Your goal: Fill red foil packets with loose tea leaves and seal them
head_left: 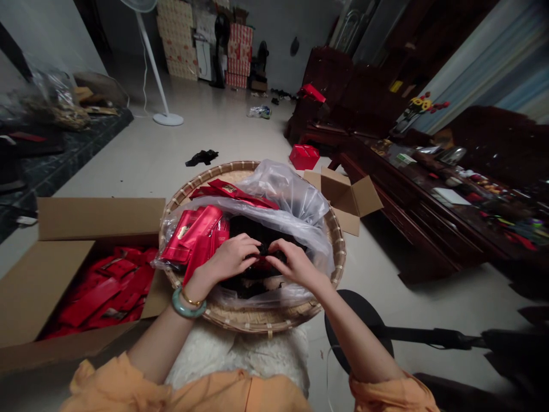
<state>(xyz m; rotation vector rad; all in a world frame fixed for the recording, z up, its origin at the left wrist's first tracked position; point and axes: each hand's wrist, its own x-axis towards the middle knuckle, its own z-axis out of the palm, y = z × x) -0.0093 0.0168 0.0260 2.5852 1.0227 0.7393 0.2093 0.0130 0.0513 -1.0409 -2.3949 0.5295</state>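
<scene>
A round woven bamboo basket [337, 252] sits in front of me with a clear plastic bag [278, 183] spread open in it. Inside the bag lies a heap of black, loose-looking stuff [244, 229]; its kind I cannot make out. Above that heap my left hand [234, 257] and my right hand [295, 260] meet, fingers curled in a pinch around a small black piece [263, 249]. Shiny red packets [199, 229] are stacked at the basket's left, close to my left wrist. More red packets [227, 189] lie across the bag's far edge.
At the left, an open cardboard box [64, 257] holds many red packets. A smaller open carton [343, 197] and a red box [304, 155] stand beyond the basket. On the right are a dark wooden table [412, 229] and a black round stand base [360, 326]. A white fan [167, 119] stands farther back.
</scene>
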